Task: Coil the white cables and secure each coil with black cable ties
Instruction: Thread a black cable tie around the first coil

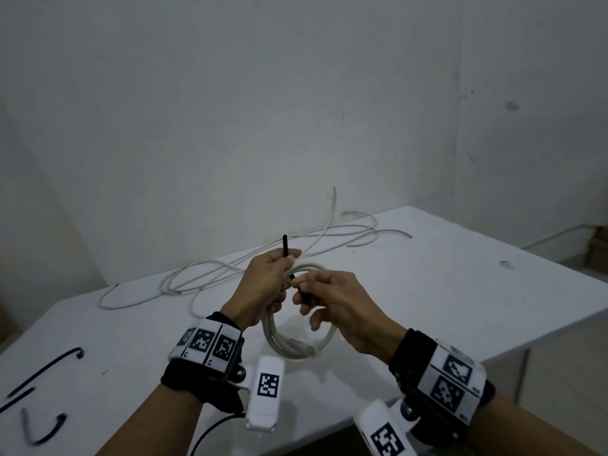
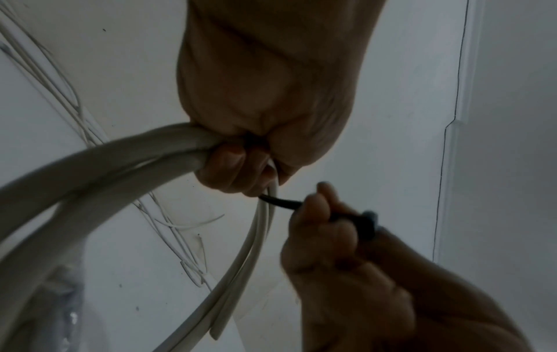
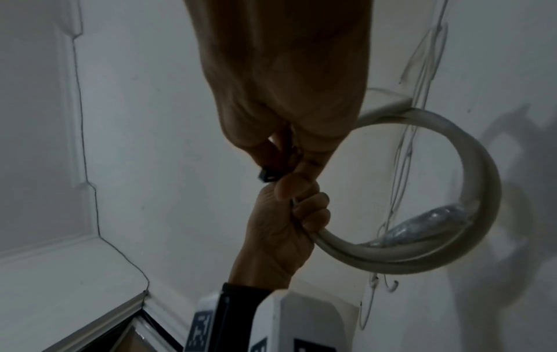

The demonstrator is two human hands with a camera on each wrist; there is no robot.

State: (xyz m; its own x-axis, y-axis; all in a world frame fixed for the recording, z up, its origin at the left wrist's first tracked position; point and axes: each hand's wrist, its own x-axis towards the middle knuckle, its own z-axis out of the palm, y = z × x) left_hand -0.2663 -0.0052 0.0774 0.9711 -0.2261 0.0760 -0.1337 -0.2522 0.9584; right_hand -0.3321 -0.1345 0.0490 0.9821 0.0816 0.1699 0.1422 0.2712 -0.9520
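Note:
A coil of white cable (image 1: 297, 343) hangs above the white table (image 1: 427, 291), and my left hand (image 1: 268, 284) grips its top strands (image 2: 120, 162). A black cable tie (image 1: 285, 245) passes around those strands; its tail sticks up past my left thumb. My right hand (image 1: 329, 297) pinches the tie's head end (image 2: 366, 220) just right of the left hand. In the right wrist view the tie head (image 3: 268, 176) shows between my fingertips, with the coil (image 3: 470, 190) hanging to the right.
Loose white cables (image 1: 263, 261) sprawl across the far side of the table near the wall. Several spare black cable ties (image 1: 42, 373) lie at the table's near left. The table's right edge (image 1: 543, 337) drops to the floor.

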